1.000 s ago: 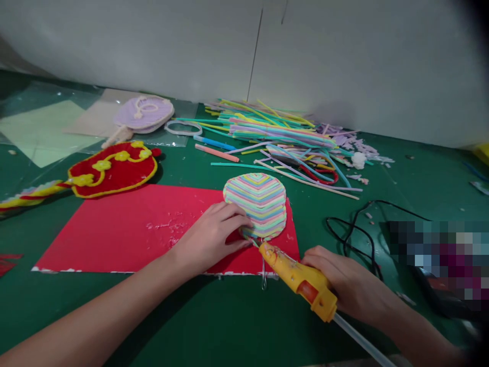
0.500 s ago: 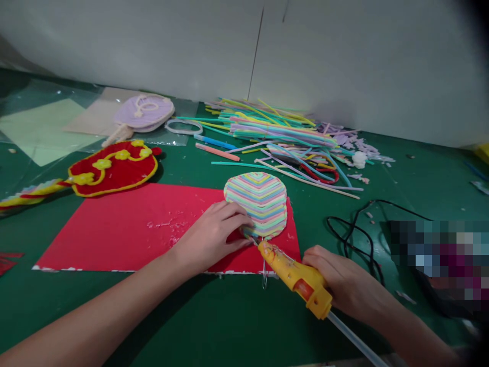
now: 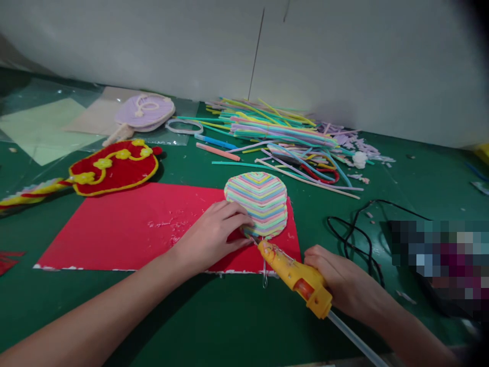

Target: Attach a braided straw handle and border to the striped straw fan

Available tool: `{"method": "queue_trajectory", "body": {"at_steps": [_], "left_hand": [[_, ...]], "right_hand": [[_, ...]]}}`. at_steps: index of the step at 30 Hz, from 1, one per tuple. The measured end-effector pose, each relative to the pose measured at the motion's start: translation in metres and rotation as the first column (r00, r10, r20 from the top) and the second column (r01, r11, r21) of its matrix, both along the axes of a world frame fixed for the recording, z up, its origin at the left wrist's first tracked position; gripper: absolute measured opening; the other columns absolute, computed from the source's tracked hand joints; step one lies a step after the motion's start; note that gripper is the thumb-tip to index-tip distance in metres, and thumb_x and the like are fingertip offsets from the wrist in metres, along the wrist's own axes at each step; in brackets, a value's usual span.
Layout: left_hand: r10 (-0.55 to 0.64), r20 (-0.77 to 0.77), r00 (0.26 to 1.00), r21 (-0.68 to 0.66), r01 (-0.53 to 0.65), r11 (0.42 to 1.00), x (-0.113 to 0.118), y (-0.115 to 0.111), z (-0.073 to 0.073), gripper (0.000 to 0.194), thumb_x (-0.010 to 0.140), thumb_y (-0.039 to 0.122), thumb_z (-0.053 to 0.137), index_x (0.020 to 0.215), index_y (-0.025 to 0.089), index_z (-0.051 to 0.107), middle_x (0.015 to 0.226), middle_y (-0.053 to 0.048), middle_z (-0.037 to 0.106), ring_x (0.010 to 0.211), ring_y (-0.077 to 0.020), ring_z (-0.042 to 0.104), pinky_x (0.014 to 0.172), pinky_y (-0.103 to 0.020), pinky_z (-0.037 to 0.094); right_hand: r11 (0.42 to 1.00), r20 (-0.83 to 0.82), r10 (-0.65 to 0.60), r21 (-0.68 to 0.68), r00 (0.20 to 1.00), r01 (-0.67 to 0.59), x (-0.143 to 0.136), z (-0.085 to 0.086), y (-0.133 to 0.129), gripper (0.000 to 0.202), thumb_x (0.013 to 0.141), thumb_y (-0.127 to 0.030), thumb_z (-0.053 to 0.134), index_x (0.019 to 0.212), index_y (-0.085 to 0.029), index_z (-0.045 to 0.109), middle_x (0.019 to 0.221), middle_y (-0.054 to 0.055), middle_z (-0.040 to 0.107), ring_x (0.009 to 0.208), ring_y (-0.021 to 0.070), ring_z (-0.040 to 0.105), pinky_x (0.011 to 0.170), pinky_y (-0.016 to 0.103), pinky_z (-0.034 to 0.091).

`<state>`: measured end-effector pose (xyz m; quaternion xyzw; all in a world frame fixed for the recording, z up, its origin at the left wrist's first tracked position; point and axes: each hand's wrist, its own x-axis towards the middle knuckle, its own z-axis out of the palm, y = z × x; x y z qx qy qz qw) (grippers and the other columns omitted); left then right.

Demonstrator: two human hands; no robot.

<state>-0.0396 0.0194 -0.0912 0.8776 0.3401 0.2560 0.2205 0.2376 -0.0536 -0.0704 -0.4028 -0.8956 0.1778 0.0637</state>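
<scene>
A round fan panel (image 3: pixel 262 204), striped in pastel chevrons of pipe cleaner, lies on the right part of a red board (image 3: pixel 126 229). My left hand (image 3: pixel 217 232) grips its lower left edge, fingers on top and thumb below. In my right hand (image 3: pixel 332 275) is a yellow glue gun (image 3: pixel 294 278), held by its handle. Its nozzle points up and left at the panel's lower edge, close to my left fingertips; whether it touches is hidden. A clear glue stick (image 3: pixel 355 336) sticks out of its back. A thin wire loop (image 3: pixel 265 275) hangs below the panel.
A red fan with yellow flowers (image 3: pixel 114 168) lies at left, a lilac fan (image 3: pixel 144 113) behind it. Many pipe cleaners (image 3: pixel 275 127) are heaped by the wall, with markers (image 3: pixel 217 152) and red-handled scissors (image 3: pixel 324 176). A black cable (image 3: pixel 355 224) curls at right, near a pixelated patch.
</scene>
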Motion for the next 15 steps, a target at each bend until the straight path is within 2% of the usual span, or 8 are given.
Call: {"method": "queue_trajectory", "body": {"at_steps": [15], "left_hand": [[-0.007,0.001,1.0,0.005,0.007,1.0,0.0001,-0.0001,-0.0005,0.021,0.083,0.028,0.062,0.101,0.018,0.061,0.102,-0.005,0.061,0.096,-0.0181,0.055,0.085,-0.033,0.046]], "right_hand": [[0.999,-0.033,0.009,0.047,0.999,-0.007,-0.0015,0.0014,0.0006,0.017,0.089,-0.014,0.034,0.081,-0.018,0.049,0.074,0.005,0.055,0.063,0.0131,0.053,0.055,0.022,0.04]]}}
